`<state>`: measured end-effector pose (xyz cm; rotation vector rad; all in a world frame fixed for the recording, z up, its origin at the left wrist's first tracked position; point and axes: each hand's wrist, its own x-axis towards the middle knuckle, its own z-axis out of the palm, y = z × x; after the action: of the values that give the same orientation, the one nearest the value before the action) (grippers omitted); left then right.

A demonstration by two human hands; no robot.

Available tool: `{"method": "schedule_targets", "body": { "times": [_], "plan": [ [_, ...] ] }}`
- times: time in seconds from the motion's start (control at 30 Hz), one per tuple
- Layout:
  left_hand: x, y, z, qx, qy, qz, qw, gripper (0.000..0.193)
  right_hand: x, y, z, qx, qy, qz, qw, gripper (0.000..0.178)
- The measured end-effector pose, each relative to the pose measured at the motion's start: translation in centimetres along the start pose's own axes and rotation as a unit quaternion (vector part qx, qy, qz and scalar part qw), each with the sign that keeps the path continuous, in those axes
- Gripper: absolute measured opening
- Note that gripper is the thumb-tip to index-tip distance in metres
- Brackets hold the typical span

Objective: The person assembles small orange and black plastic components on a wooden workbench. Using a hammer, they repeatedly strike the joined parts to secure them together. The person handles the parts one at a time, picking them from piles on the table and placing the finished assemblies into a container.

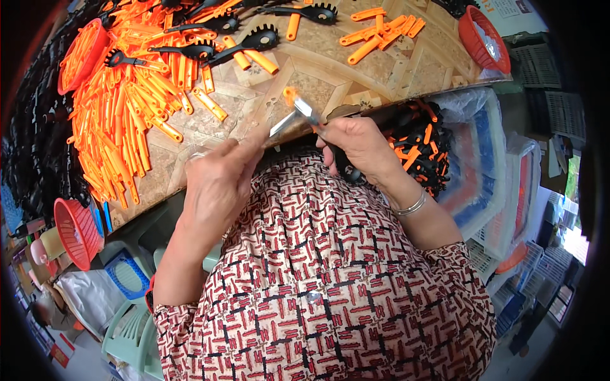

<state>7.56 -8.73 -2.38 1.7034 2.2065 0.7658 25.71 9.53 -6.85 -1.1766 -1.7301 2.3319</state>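
Observation:
My left hand (219,171) is closed at the table's front edge, and a shiny narrow metal blade (283,123) sticks out from its fingertips. Across from it, my right hand (361,143) grips a black utensil (346,166) whose lower end hangs below the fingers. Above that hand, a shiny silvery piece (307,109) and a blurred orange tip (290,95) show; whether they belong to the utensil I cannot tell. The blade and the silvery piece meet or nearly meet. My fingers hide the handles.
A heap of orange handles (130,120) covers the table's left side, with black pasta servers (257,39) beyond. More orange handles (381,35) lie at the far right, near a red basket (484,41). Black and orange pieces (416,149) fill a container below the right edge.

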Motion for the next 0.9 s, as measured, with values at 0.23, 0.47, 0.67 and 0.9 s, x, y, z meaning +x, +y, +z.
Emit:
{"method": "schedule_targets", "body": {
  "times": [0.23, 0.47, 0.67, 0.9],
  "plan": [
    [0.5, 1.4, -0.3, -0.029, 0.258, 0.058, 0.964, 0.044, 0.4, 0.6, 0.0, -0.017, -0.016, -0.025, 0.999, 0.025],
    [0.3, 0.1, 1.0, 0.091, 0.243, 0.097, 0.961, 0.049, 0.4, 0.4, 0.1, 0.004, -0.02, -0.026, 0.999, 0.024],
    [0.2, -1.2, 2.4, 0.188, 0.16, 0.095, 0.964, 0.049, 0.5, 0.3, -0.1, 0.004, -0.041, -0.004, 0.999, 0.026],
    [0.6, -0.1, 1.3, 0.214, 0.125, 0.124, 0.961, 0.043, 0.3, 0.4, -0.6, 0.029, -0.057, -0.018, 0.998, 0.023]
  ]
}}
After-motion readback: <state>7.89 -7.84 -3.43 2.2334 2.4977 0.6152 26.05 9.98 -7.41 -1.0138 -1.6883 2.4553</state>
